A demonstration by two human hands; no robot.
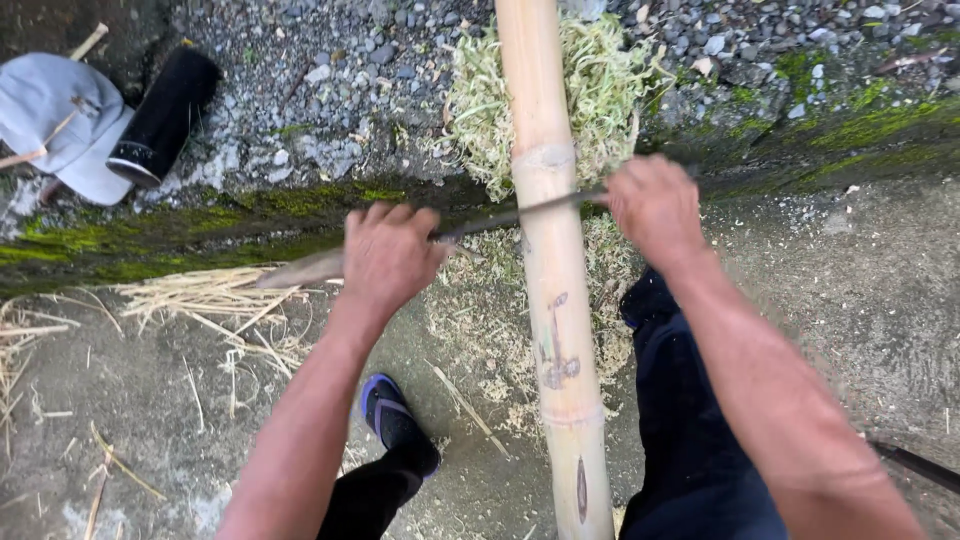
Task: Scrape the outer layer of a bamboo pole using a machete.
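While both hands grip one long blade, the scene reads so:
Bamboo pole: a pale pole [553, 300] runs from 12 to 6 o'clock through the middle of the view, one node ring just above the blade.
Blade: a long dark blade [480, 225] lies crosswise on the pole, its tip end toward 9 o'clock.
Left hand: the left hand [388, 255] is clenched over the blade at 9 o'clock of the pole.
Right hand: the right hand [655, 205] is closed around the handle end at 3 o'clock of the pole.
Shavings: a heap of pale green shavings [610, 90] lies at 12 o'clock behind the pole.
Ground: mossy concrete edge [150, 240]; a grey cap [50, 110] and a black bottle [165, 115] at 10 o'clock.
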